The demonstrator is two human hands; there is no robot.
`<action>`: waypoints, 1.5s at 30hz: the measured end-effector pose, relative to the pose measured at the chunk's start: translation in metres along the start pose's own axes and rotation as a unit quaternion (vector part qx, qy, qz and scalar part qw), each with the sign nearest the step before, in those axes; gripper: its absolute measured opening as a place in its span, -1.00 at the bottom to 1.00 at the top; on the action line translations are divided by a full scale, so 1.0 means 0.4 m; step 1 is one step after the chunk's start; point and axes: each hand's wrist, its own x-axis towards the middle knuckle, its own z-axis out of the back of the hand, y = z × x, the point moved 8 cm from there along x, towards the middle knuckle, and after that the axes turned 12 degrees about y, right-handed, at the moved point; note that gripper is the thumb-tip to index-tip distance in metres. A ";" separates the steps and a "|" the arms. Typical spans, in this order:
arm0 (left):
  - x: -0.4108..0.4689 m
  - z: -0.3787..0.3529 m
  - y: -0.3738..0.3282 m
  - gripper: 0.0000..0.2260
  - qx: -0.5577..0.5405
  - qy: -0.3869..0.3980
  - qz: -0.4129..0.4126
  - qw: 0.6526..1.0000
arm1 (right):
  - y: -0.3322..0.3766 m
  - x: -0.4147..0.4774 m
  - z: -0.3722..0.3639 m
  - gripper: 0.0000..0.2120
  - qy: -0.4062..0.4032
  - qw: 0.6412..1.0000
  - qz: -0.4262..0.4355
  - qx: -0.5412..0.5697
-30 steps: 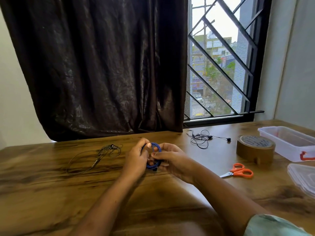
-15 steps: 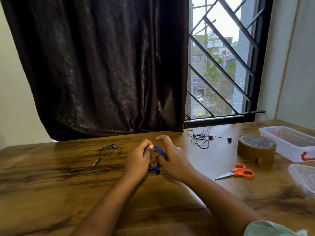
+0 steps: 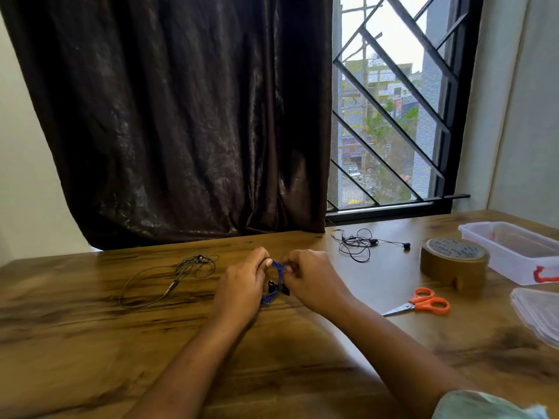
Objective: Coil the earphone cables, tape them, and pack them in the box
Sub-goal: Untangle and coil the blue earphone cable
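Observation:
A blue earphone cable (image 3: 276, 281), wound into a small coil with black earbuds showing at its lower side, is held between both hands over the middle of the wooden table (image 3: 90, 343). My left hand (image 3: 242, 285) grips the coil's left side. My right hand (image 3: 311, 279) pinches its upper right part with curled fingers. A grey earphone (image 3: 169, 278) lies loose to the left. A black earphone (image 3: 360, 244) lies tangled near the window. The clear plastic box (image 3: 514, 249) stands open at the far right.
A roll of brown tape (image 3: 453, 261) stands right of the black earphone, with orange-handled scissors (image 3: 423, 303) in front of it. A clear lid (image 3: 538, 313) lies at the right edge. A dark curtain (image 3: 181, 116) and a barred window back the table.
The hands have drawn slightly apart; the right hand shifted from covering the coil to pinching its upper edge, and the black earbuds now show below.

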 end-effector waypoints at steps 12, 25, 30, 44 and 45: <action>0.002 0.002 0.017 -0.85 -0.063 -0.012 0.038 0.997 | -0.033 0.003 0.012 -0.84 -0.002 0.995 -0.033 0.092; 0.006 0.001 0.013 -0.86 -0.082 -0.011 0.037 0.996 | -0.027 -0.011 -0.042 -0.88 0.138 0.877 -0.123 0.444; 0.001 0.011 0.012 -0.86 -0.010 -0.022 0.010 1.000 | -0.038 -0.004 0.010 -0.82 0.065 0.949 -0.068 0.301; 0.012 -0.030 0.027 -0.76 -0.312 0.031 0.101 0.944 | -0.053 -0.001 -0.017 -0.72 0.091 0.846 -0.117 0.512; 0.012 -0.023 0.021 -0.76 -0.245 0.041 0.079 0.965 | -0.053 0.002 -0.014 -0.72 0.092 0.860 -0.108 0.490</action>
